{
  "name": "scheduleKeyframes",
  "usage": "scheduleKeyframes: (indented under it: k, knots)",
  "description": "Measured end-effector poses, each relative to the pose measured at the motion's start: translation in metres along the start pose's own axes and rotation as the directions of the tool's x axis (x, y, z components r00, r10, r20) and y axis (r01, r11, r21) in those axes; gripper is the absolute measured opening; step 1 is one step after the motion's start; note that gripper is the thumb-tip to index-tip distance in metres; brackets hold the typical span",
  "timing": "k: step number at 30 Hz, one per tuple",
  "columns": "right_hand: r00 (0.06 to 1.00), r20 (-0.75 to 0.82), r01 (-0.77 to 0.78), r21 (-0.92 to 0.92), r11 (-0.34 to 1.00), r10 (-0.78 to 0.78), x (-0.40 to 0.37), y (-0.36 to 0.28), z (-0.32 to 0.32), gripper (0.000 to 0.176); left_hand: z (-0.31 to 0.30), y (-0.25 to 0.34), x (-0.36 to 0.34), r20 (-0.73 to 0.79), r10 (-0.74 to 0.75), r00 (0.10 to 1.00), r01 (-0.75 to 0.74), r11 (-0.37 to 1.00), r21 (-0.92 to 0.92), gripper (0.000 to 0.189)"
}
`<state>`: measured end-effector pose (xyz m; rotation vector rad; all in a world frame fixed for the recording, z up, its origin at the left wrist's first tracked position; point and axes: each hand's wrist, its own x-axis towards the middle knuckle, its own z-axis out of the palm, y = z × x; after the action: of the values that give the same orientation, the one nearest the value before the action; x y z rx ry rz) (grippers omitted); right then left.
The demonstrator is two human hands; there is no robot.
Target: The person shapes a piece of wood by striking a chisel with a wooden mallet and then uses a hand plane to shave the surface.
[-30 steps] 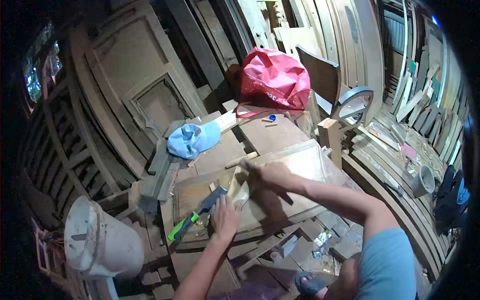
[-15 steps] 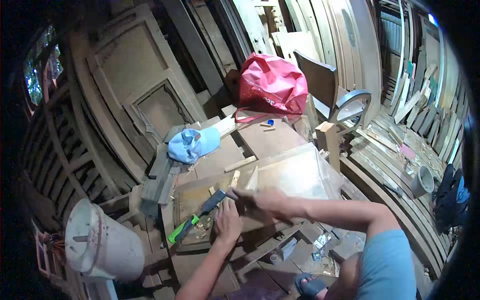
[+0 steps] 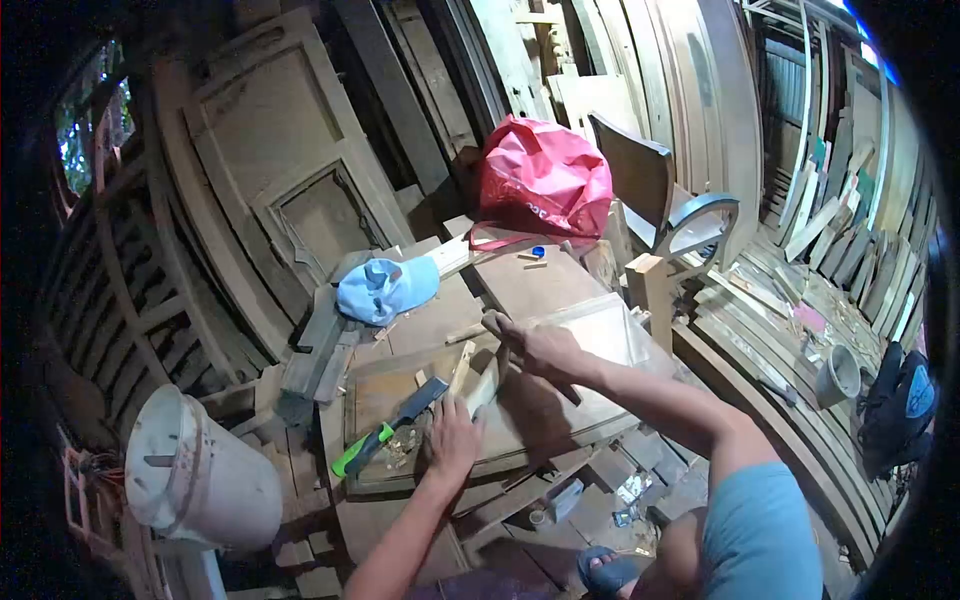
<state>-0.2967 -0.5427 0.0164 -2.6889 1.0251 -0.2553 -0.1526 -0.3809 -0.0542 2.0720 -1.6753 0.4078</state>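
My right hand (image 3: pixel 545 352) is closed around a dark, long tool (image 3: pixel 502 328), raised above the wooden panel (image 3: pixel 400 480); its exact shape is hard to make out. Below and left of it, my left hand (image 3: pixel 455 438) grips the lower end of a pale wooden strip (image 3: pixel 462 368) over the panel. Beside my left fingers lies a green-and-black-handled tool (image 3: pixel 385 435) with a dark, flat upper part. Wood shavings are scattered near its handle.
A blue cap (image 3: pixel 385 290) and a red bag (image 3: pixel 545 180) are behind the panel. To the left stands a white bucket (image 3: pixel 220 485). A chair (image 3: pixel 640 175) is at the back right, and a small grey bucket (image 3: pixel 838 376) sits farther right among planks.
My right hand and its dark tool have moved up and away from my left hand. The left hand stays nearly in place, and the view has shifted slightly.
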Motion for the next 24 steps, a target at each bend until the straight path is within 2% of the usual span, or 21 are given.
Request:
scheduleKeyframes:
  k: [1,2,3,5,6,7,9,10,11,13,14,15,17,18,19,21,23,24]
  knots:
    - [0.996,-0.035,0.081,0.065,0.995,-0.079,-0.003,-0.004,0.005,0.055,0.001,-0.002,0.001,-0.025,0.014,1.0,-0.014,1.0,-0.008,0.031]
    - [0.985,-0.077,0.164,0.13,0.978,-0.155,-0.006,-0.009,0.014,0.052,-0.004,0.001,0.002,0.023,0.008,1.0,-0.008,1.0,0.015,0.03]
    - [0.886,-0.273,0.417,0.111,0.902,-0.376,0.007,0.0,0.064,0.054,-0.005,-0.001,0.003,0.022,0.011,1.0,-0.012,1.0,0.02,0.03]
    - [0.839,-0.311,0.363,-0.29,0.886,-0.446,-0.018,-0.014,0.082,0.061,-0.005,-0.008,0.003,-0.004,0.167,0.986,-0.166,0.982,0.086,0.033]
    - [0.952,0.174,0.25,0.03,0.968,-0.251,-0.023,-0.029,0.025,0.065,0.006,-0.01,0.0,-0.031,0.13,0.991,-0.128,0.99,0.054,0.032]
    - [0.983,0.146,0.109,0.032,0.994,-0.112,-0.012,-0.018,0.015,0.066,-0.001,-0.003,0.002,-0.147,0.168,0.975,-0.166,0.986,0.022,0.031]
    - [1.0,-0.014,-0.007,0.196,0.981,0.01,0.007,0.003,0.002,0.065,0.001,-0.003,0.0,-0.021,0.097,0.995,-0.097,0.995,0.011,0.031]
    - [0.991,-0.11,0.08,-0.011,0.997,-0.08,0.013,0.011,0.009,0.066,0.003,-0.003,-0.001,-0.027,0.094,0.995,-0.094,0.996,0.012,0.031]
    - [0.99,-0.117,0.082,-0.013,0.997,-0.083,0.009,0.007,0.01,0.066,0.006,-0.005,-0.003,-0.057,0.114,0.992,-0.113,0.993,0.029,0.031]
    - [0.974,-0.034,0.226,0.063,0.972,-0.224,-0.011,-0.012,0.029,0.067,0.005,-0.008,0.003,-0.086,0.148,0.985,-0.144,0.988,0.052,0.032]
    - [0.919,0.13,0.394,-0.373,0.84,-0.373,-0.018,-0.029,0.036,0.071,0.003,-0.008,0.003,-0.075,0.177,0.981,-0.172,0.983,0.063,0.032]
    - [0.947,0.21,0.278,-0.165,0.946,-0.241,-0.029,-0.043,0.026,0.069,0.001,-0.009,0.002,-0.062,0.203,0.977,-0.199,0.977,0.073,0.032]
    - [0.984,0.071,0.167,-0.008,0.986,-0.166,-0.008,-0.011,0.03,0.035,0.0,-0.005,-0.001,-0.05,0.168,0.984,-0.165,0.984,0.063,0.03]
    - [0.993,0.014,0.12,0.046,0.992,-0.121,0.004,0.0,0.021,0.036,0.0,-0.003,0.0,-0.032,0.147,0.989,-0.146,0.988,0.043,0.03]
    - [0.997,-0.081,0.007,0.071,0.997,-0.001,-0.007,-0.016,-0.014,0.038,-0.001,-0.002,0.001,-0.012,0.128,0.992,-0.128,0.991,0.025,0.031]
    - [0.993,-0.114,0.028,-0.037,0.999,-0.032,-0.007,-0.016,-0.015,0.043,0.0,-0.003,0.002,-0.029,0.124,0.992,-0.123,0.992,0.033,0.031]
    - [0.983,0.171,0.066,-0.012,0.998,-0.063,-0.014,-0.027,0.008,0.055,-0.001,-0.003,0.002,-0.079,0.167,0.983,-0.165,0.986,0.022,0.031]
    - [0.967,0.035,0.246,0.105,0.963,-0.251,-0.021,-0.029,0.039,0.059,-0.005,-0.003,0.001,-0.071,0.178,0.981,-0.176,0.984,0.037,0.03]
